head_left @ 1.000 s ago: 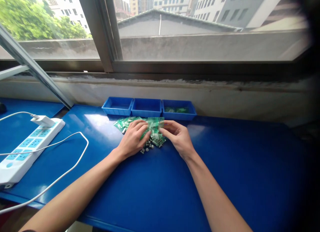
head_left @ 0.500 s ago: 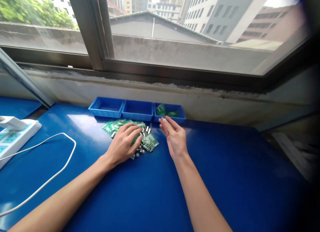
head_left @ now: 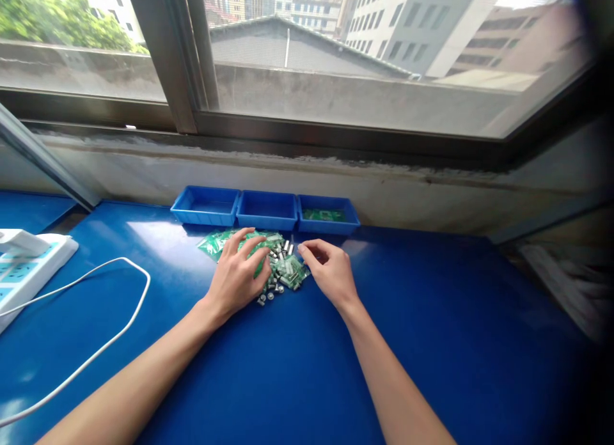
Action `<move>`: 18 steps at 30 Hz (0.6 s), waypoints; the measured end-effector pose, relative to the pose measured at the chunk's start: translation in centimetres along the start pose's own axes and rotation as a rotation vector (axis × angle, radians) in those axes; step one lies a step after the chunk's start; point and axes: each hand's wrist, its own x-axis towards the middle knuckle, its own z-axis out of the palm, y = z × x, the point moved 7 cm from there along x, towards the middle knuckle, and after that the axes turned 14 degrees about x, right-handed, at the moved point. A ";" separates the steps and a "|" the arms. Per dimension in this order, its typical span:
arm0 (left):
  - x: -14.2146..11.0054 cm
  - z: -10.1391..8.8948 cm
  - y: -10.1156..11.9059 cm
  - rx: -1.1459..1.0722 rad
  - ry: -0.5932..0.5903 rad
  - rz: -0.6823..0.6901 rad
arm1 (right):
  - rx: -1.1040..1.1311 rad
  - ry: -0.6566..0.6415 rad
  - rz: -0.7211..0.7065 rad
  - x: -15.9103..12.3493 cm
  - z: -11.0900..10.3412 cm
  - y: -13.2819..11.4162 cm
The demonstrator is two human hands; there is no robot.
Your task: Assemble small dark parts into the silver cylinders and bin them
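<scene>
My left hand [head_left: 238, 269] rests over a loose pile, its fingers spread and bent across green circuit boards [head_left: 220, 242], some in clear plastic bags. Beside its thumb lie small metal screws [head_left: 271, 296] and short silver cylinders [head_left: 288, 247]. My right hand [head_left: 333, 272] is at the pile's right edge. Its thumb and forefinger tips come together near a bagged bundle of small green boards [head_left: 290, 272]; anything between those tips is too small or hidden to make out. Behind it, the right blue bin [head_left: 329, 226] holds green boards.
Two more blue bins, the left bin [head_left: 204, 216] and the middle bin [head_left: 267, 222], stand in a row along the wall under the window. A white power strip [head_left: 38, 266] and a looping white cable [head_left: 144, 285] lie at the left on the blue table [head_left: 268, 374].
My right hand has come down from the right bin to the pile's right edge, its fingers curling in. A green piece in that bin now lies flat. My left hand has barely moved.
</scene>
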 end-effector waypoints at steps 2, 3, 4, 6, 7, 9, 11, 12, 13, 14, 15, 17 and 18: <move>0.0 -0.2 0.1 0.001 0.010 -0.010 | -0.089 -0.047 -0.033 -0.2 0.4 -0.4; 0.0 -0.4 0.1 0.002 0.019 -0.018 | -0.135 -0.066 -0.050 -0.3 0.6 -0.6; 0.0 -0.5 0.0 0.005 0.028 -0.028 | -0.186 -0.082 -0.068 -0.4 0.7 -0.8; 0.1 -0.7 0.0 0.011 0.031 -0.044 | -0.300 -0.104 -0.103 -0.7 0.9 -1.3; 0.1 -0.7 0.0 0.012 0.025 -0.046 | -0.353 -0.113 -0.119 -0.9 1.0 -1.5; 0.1 -0.4 0.0 0.010 0.001 -0.043 | -0.434 -0.138 -0.140 -1.1 1.1 -1.8; 0.1 -0.2 -0.1 0.004 -0.021 -0.046 | -0.454 -0.170 -0.136 -1.2 1.2 -1.8; 0.0 -0.1 -0.2 0.002 -0.029 -0.051 | -0.440 -0.185 -0.124 -1.2 1.3 -1.7; 0.0 0.0 -0.2 0.001 -0.036 -0.059 | -0.414 -0.199 -0.106 -1.2 1.3 -1.6; 0.0 0.1 -0.3 0.000 -0.041 -0.066 | -0.376 -0.211 -0.085 -1.1 1.3 -1.4; 0.0 0.2 -0.4 -0.001 -0.044 -0.071 | -0.332 -0.215 -0.066 -1.0 1.3 -1.3; 0.0 0.2 -0.5 -0.009 -0.045 -0.074 | -0.232 -0.195 -0.039 -0.7 1.1 -1.0; 0.0 0.3 -0.5 -0.015 -0.044 -0.074 | -0.174 -0.173 -0.029 -0.5 0.9 -0.9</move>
